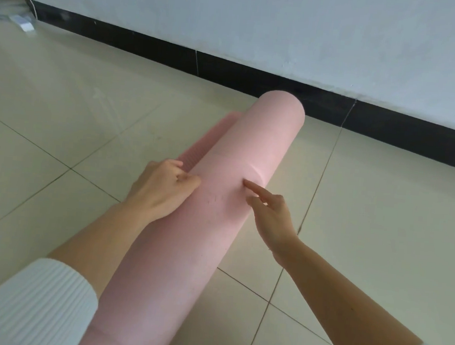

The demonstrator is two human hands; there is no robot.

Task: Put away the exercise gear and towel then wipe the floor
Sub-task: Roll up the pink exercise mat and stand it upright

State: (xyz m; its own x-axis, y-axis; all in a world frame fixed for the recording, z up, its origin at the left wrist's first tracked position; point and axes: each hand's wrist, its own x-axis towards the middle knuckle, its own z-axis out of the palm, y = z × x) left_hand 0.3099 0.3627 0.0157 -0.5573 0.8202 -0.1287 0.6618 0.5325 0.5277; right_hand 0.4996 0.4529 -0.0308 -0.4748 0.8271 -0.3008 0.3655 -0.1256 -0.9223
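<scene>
The rolled mat (250,147) lies on the floor (61,108), running from the near edge toward the wall (288,26), a long bar between two open stretches of tile. Its far end stops near the baseboard (256,77), with a strip of floor between. A loose flap (210,137) lies along its left side. The left hand (161,188) holds the mat there. The right hand (271,220) touches the right flank with straight fingers. Clutter (22,22) sits far left by the wall.
</scene>
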